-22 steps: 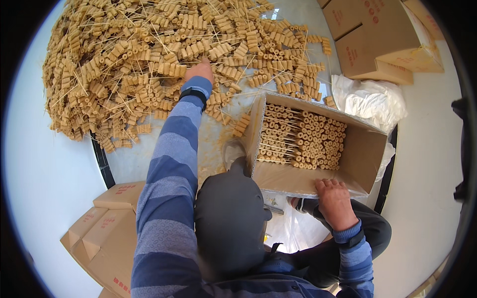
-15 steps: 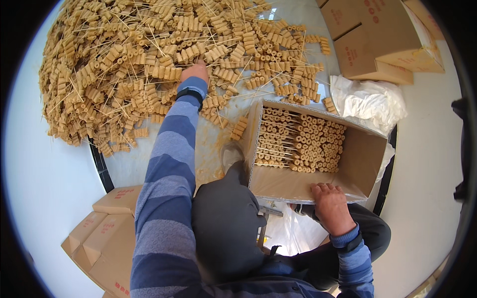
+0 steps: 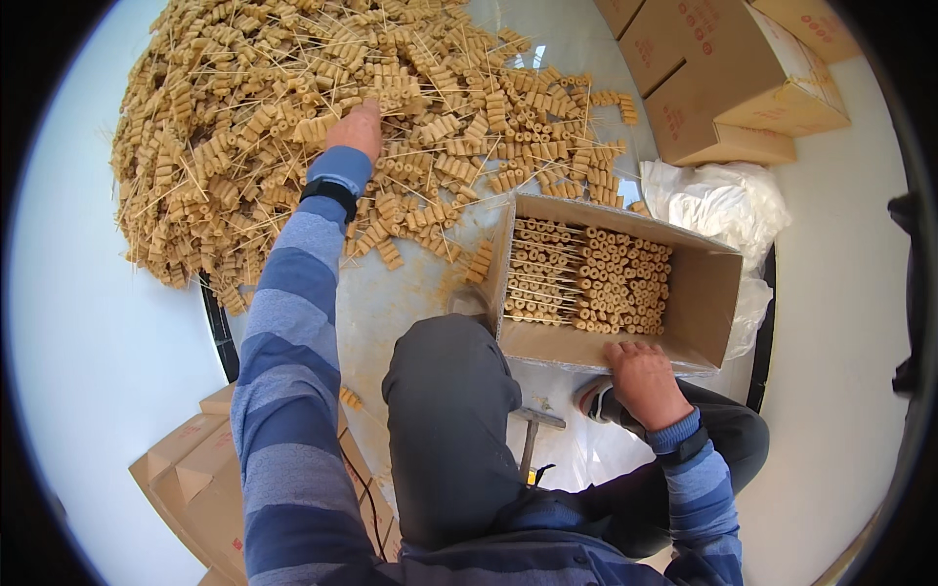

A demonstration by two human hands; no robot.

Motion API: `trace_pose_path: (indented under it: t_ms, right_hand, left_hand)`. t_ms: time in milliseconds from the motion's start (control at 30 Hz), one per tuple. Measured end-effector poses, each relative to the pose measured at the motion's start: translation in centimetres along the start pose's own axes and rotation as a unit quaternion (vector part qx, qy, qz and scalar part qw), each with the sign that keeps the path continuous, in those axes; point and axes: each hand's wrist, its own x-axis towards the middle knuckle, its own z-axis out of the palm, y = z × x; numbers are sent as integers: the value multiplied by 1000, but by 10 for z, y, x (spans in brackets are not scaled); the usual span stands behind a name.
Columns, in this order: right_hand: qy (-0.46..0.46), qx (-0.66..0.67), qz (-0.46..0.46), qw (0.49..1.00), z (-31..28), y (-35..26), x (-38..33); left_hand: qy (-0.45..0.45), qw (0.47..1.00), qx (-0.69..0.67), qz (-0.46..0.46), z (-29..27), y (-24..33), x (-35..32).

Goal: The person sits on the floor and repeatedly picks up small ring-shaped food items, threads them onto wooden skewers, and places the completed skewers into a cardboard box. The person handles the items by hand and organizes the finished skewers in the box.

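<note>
My left hand (image 3: 357, 132) reaches into a large heap of skewers (image 3: 244, 127), each a thin stick with several tan, rolled, hollow food pieces on it. Its fingertips are down among the skewers and mostly hidden, so I cannot see whether they hold one. An open cardboard box (image 3: 699, 313) stands to the right, in front of my knees. Inside it, packed skewers (image 3: 625, 278) lie in neat rows, sticks pointing left and rolls facing up. My right hand (image 3: 645, 381) grips the box's near wall, its fingers curled over the rim.
Closed cardboard cartons (image 3: 723, 73) are stacked at the far right, with more cartons (image 3: 200, 479) at the lower left. A crumpled white plastic bag (image 3: 723, 210) lies behind the box. Loose skewers (image 3: 586, 161) spread over the table (image 3: 381, 303). A metal T-shaped bar (image 3: 535, 422) shows between my legs.
My left hand has moved left and slightly farther into the heap. The view has shifted a little. My right hand stays on the box rim.
</note>
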Motion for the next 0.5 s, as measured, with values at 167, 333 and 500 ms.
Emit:
trace_pose_path:
  t_ms: [167, 333, 500]
  right_hand:
    - [65, -3, -6, 998, 2, 0, -10]
    - [62, 176, -44, 981, -33, -3, -26]
    - [37, 508, -112, 853, -82, -8, -32]
  left_hand:
    - [23, 994, -78, -69, -84, -40, -8]
    - [111, 972, -197, -60, -145, -31, -46]
    - [277, 929, -223, 106, -212, 35, -122]
